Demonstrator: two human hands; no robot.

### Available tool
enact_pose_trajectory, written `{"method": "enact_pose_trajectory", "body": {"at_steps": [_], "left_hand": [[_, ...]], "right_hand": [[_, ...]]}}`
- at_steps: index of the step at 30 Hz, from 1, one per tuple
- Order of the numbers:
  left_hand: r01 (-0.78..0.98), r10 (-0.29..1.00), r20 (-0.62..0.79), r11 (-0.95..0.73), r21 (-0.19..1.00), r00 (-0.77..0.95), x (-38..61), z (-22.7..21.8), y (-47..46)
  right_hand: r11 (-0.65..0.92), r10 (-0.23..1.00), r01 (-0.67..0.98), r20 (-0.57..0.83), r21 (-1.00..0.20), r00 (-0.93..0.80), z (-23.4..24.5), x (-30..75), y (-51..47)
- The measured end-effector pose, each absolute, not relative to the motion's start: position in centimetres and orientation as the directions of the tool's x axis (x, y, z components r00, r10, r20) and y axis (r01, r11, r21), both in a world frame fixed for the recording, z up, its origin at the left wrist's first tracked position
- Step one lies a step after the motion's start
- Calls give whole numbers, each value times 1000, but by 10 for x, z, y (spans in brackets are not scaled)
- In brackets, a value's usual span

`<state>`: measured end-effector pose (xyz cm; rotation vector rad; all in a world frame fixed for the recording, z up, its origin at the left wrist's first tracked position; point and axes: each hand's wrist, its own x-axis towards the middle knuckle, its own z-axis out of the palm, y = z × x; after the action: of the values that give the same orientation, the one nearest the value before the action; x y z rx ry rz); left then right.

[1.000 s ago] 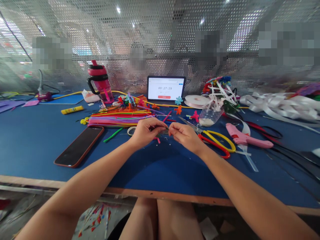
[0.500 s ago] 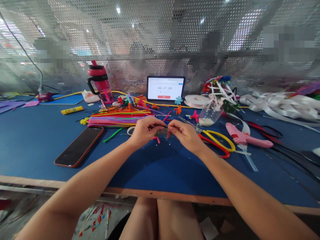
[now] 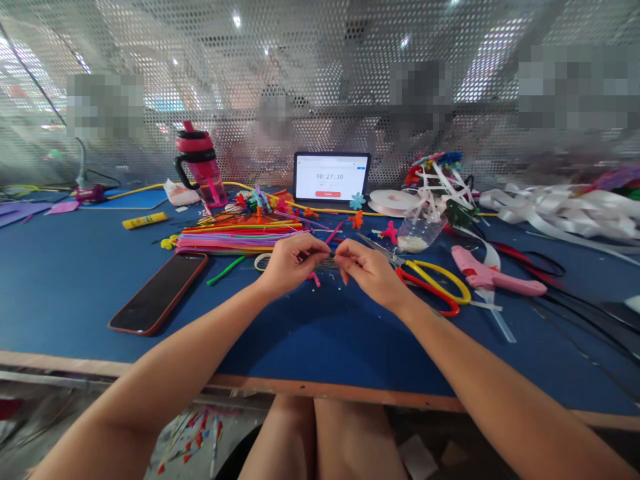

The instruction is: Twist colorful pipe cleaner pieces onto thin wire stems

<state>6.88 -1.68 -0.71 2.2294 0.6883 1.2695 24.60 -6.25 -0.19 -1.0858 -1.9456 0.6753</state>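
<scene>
My left hand [image 3: 293, 263] and my right hand [image 3: 369, 271] meet over the blue table [image 3: 70, 280], fingertips almost touching. Both are pinched on a small thin piece held between them, too small to name. Just behind the hands lies a flat stack of coloured pipe cleaners [image 3: 235, 237]. A short green stick [image 3: 226, 270] and a roll of tape [image 3: 262, 261] lie left of my left hand. Scissors with yellow and red handles [image 3: 430, 283] lie right of my right hand.
A dark phone in a red case [image 3: 159, 291] lies at the left. Behind stand a pink bottle [image 3: 201, 165], a tablet with a timer [image 3: 331, 177], ribbon rolls [image 3: 395, 201] and a bag of white beads [image 3: 419, 232]. A pink glue gun [image 3: 493, 275] lies at the right.
My right hand has edged slightly left, closer to my left hand. The tablet timer has gone from 00:27:29 to 00:27:30.
</scene>
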Motion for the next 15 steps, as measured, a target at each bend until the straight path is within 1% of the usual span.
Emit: {"method": "enact_pose_trajectory", "body": {"at_steps": [7,11,15], "left_hand": [[179,660,622,-733,656,422,68,-8,-16],[175,664,619,-728,663,420,68,-9,-16],[163,650,632,-740,653,422,68,-9,-16]], "right_hand": [[500,865,513,383,-698,-323,3,248,-63],[469,882,498,361,-729,-302,-1,247,-62],[464,886,465,387,-754,-256,-5,246,-63]]}}
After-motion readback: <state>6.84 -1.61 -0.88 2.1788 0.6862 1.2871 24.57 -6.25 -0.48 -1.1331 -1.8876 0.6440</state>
